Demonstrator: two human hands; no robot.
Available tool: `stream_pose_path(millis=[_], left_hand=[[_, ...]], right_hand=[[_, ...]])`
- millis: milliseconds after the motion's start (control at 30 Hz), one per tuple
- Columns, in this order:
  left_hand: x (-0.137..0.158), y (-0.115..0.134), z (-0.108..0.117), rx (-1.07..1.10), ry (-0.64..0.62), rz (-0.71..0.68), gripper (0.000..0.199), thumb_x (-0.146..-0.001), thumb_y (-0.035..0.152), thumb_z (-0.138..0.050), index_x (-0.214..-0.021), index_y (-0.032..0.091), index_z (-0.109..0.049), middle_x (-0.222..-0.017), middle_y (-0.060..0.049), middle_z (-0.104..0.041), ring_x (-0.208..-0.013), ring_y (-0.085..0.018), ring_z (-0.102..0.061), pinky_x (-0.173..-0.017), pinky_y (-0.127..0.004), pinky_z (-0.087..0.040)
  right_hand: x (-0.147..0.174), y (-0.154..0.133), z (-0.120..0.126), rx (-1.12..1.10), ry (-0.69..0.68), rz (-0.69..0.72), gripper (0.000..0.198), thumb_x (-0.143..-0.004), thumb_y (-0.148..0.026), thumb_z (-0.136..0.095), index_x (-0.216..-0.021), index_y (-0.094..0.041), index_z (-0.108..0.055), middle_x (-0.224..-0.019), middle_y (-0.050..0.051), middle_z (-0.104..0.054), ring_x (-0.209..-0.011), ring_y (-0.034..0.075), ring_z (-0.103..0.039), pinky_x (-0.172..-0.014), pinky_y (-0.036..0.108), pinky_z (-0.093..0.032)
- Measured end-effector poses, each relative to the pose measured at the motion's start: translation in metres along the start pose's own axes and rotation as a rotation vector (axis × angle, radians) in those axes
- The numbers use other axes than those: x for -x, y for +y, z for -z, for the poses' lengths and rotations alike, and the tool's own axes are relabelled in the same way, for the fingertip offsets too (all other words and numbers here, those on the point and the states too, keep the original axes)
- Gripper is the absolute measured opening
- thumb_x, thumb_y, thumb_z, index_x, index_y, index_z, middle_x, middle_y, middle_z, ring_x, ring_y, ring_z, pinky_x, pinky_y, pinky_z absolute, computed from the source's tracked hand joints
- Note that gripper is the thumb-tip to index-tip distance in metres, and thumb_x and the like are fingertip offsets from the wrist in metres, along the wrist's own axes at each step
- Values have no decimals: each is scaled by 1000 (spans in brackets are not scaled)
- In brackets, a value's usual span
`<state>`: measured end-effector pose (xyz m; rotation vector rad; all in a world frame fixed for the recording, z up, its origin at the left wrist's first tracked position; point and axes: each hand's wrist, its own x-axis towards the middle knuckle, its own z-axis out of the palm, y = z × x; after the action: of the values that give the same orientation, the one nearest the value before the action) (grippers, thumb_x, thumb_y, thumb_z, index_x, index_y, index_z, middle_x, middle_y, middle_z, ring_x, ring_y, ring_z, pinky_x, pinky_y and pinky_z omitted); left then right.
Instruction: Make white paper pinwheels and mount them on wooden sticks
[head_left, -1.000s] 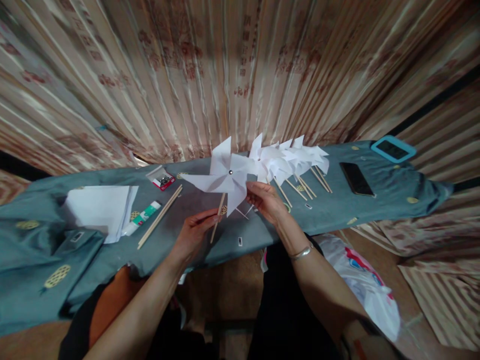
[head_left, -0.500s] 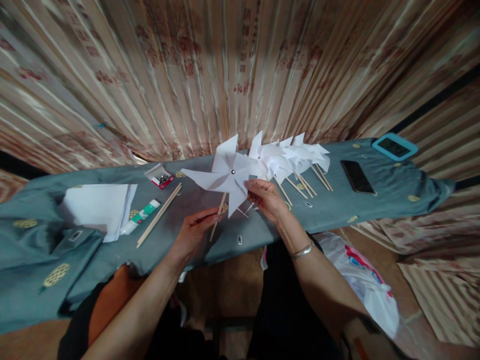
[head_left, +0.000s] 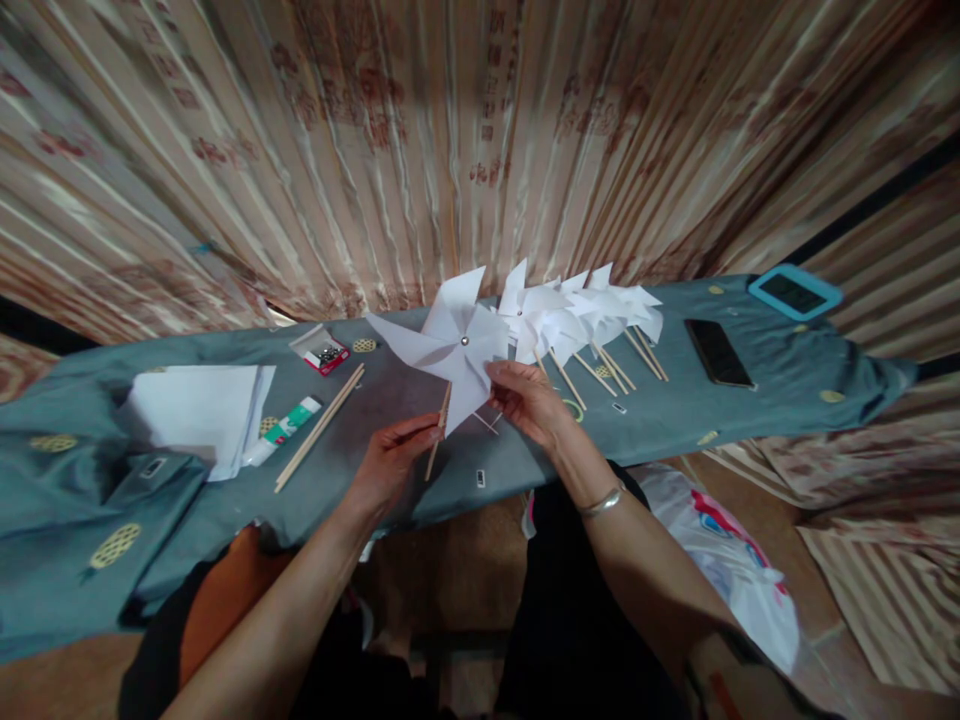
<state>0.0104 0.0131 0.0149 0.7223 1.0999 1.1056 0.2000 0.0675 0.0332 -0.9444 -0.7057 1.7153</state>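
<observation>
A white paper pinwheel (head_left: 454, 334) with a shiny pin at its centre is held up over the cloth-covered table. Its wooden stick (head_left: 433, 455) is pinched between the thumb and fingers of my left hand (head_left: 394, 455). My right hand (head_left: 529, 398) is closed at the edge of the paper blades, thumb against the lower right one; some of its fingers are hidden behind. To the right lies a row of finished-looking pinwheels (head_left: 577, 315), overlapping, their sticks pointing toward me.
Left of my hands lie wooden sticks (head_left: 319, 430), a glue stick (head_left: 283, 435), an open box of pins (head_left: 322, 350) and white paper sheets (head_left: 191, 410). A phone (head_left: 718, 352) and a blue-framed device (head_left: 795, 291) rest at the right. A plastic bag (head_left: 720, 570) sits on the floor.
The pinwheel's blades have turned slightly, and the lower blade has swung a little to the right. Both hands keep nearly the same places.
</observation>
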Motion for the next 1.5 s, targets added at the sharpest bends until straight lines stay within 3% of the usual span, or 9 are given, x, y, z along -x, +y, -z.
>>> stream_pose_path(millis=[233, 400, 533, 667, 767, 900, 1167, 1500], left_hand=[[0, -4, -1, 1, 5, -15, 33, -51, 33, -91, -80, 20, -81, -80, -5, -78, -78, -18, -68, -83, -30, -50], [-1, -1, 0, 5, 11, -4, 36, -49, 34, -92, -81, 20, -81, -83, -5, -79, -77, -17, -68, -79, -28, -50], [0, 5, 1, 27, 63, 17, 35, -44, 31, -93, -75, 21, -81, -78, -4, -78, -73, -14, -66, -74, -23, -49], [2, 8, 1, 48, 47, 82, 35, -44, 29, -93, -76, 20, -80, -78, -3, -78, -71, -13, -66, -72, -23, -49], [4, 7, 1, 53, 19, 112, 36, -44, 30, -93, -77, 20, -80, -83, -5, -79, -74, -14, -67, -74, -24, -50], [3, 4, 3, 43, 11, 112, 36, -45, 31, -93, -77, 20, -80, -84, -5, -79, -76, -15, -68, -76, -25, -50], [3, 3, 4, -3, 2, 67, 35, -48, 33, -92, -79, 19, -81, -84, -6, -79, -73, -15, -66, -76, -27, -49], [-1, -4, 5, -36, 18, 34, 36, -49, 34, -91, -80, 19, -81, -86, -8, -79, -82, -21, -69, -85, -33, -49]], right_hand=[[8, 7, -13, 76, -72, -55, 41, -46, -45, -94, -63, -18, -68, -64, -1, -72, -56, 9, -66, -49, 17, -49], [13, 4, -13, 332, -117, 70, 40, -58, -54, -86, -60, -18, -69, -61, -1, -70, -48, 5, -52, -45, 18, -37], [11, -11, 4, 349, 65, 265, 42, -58, -57, -84, -58, -19, -68, -53, -3, -64, -43, 5, -41, -43, 21, -31], [2, -20, 17, 335, 246, 418, 39, -54, -54, -86, -75, -23, -75, -76, 0, -74, -59, 9, -54, -57, 23, -43], [-4, -18, 18, 327, 202, 338, 43, -52, -56, -85, -80, -24, -77, -77, -1, -73, -66, 11, -57, -62, 24, -44], [-5, -13, 16, 295, 156, 260, 42, -48, -56, -87, -71, -23, -76, -59, -5, -62, -55, 9, -48, -55, 24, -39], [2, -18, 7, 198, 113, 181, 43, -42, -54, -91, -60, -20, -70, -49, -6, -56, -46, 7, -42, -46, 22, -35], [6, -15, 7, 94, 69, 26, 36, -48, -41, -93, -65, -18, -72, -59, -3, -68, -49, 7, -57, -48, 19, -48]])
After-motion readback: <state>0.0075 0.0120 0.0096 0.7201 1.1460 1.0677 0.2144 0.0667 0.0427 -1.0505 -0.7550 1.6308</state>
